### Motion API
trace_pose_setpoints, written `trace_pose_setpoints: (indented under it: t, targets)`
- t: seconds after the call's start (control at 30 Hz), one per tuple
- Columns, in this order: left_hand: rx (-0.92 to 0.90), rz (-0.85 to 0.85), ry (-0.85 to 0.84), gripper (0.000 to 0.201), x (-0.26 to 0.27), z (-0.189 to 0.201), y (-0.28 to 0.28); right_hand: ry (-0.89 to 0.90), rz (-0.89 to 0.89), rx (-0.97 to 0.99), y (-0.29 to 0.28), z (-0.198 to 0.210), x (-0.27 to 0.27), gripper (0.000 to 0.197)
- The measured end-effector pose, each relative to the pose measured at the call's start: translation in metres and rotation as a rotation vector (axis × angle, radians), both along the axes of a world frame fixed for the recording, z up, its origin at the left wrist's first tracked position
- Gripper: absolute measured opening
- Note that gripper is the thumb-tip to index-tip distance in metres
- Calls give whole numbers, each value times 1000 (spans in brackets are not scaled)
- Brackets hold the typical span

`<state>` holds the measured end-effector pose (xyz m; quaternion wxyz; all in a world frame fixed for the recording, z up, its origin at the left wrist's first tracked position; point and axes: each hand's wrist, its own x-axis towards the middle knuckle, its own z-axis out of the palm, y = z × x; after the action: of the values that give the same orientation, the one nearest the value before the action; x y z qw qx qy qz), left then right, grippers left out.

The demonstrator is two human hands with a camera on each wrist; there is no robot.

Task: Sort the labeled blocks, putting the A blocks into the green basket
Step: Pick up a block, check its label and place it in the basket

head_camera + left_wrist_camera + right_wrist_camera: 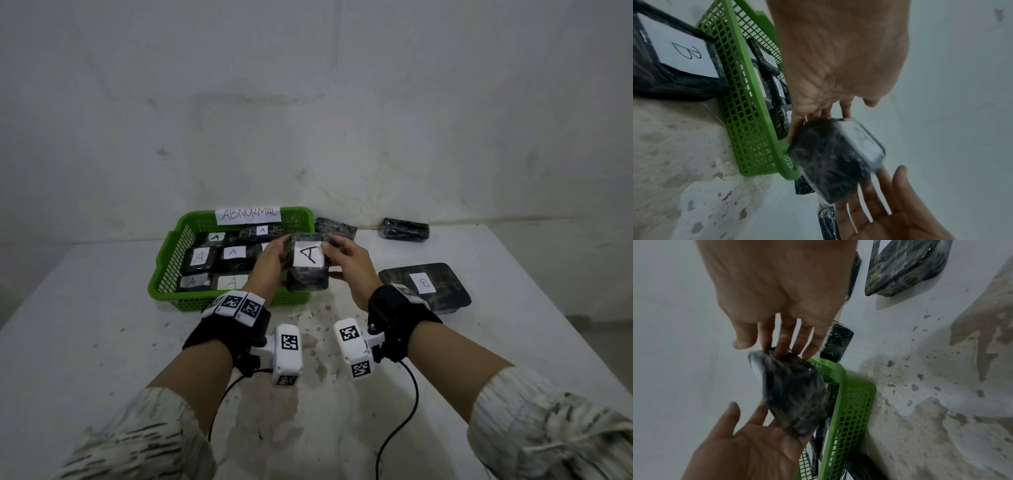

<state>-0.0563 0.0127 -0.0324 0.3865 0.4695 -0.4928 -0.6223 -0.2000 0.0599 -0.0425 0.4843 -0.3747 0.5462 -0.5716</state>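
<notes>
A black plastic-wrapped block [308,274] with a white "A" label is held up over the right front corner of the green basket [164,274]. My left hand [270,260] grips its left side and my right hand [346,263] pinches its right side, fingers on top and thumb low. In the left wrist view my left fingertips [845,112] touch the blurred block [830,162] beside the basket [756,129]. The right wrist view shows my right fingers [785,340] on the block [793,394]. Several A blocks [233,253] lie in the basket.
The basket carries a paper sign reading ABNORMAL [248,215]. A large flat block labelled B [424,284] lies to the right of my hands. Two more black blocks lie farther back, one behind the basket [337,228] and one by the wall [406,229]. The white table [102,342] is stained.
</notes>
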Motion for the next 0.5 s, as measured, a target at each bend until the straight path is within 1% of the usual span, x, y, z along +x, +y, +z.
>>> trace_pose_setpoints:
  t: [0.03,0.07,0.13,0.17,0.2,0.27,0.33,0.43,0.5]
  targets:
    - [33,-17,20,29,1,2,1,12,22,-14,1,0,0,33]
    - [41,-40,1,36,1,2,0,20,56,-23,2,-1,1,33]
    - [41,-77,-86,63,2,-3,-2,24,110,-35,3,-2,1,28]
    - [18,-90,-111,67,2,-4,-1,9,115,-43,2,-2,3,26]
    - [7,-89,-116,66,2,-5,-1,-16,103,-49,1,-1,4,24]
    - [3,-81,-61,58,-2,-2,3,-59,32,-55,-1,3,6,24]
    - [7,-72,22,49,-6,1,6,-23,-30,-33,-3,6,9,28]
    - [41,-96,104,43,-11,0,8,52,12,23,-10,1,16,48]
    - [61,-127,152,42,-13,1,11,134,79,36,-10,-2,20,57]
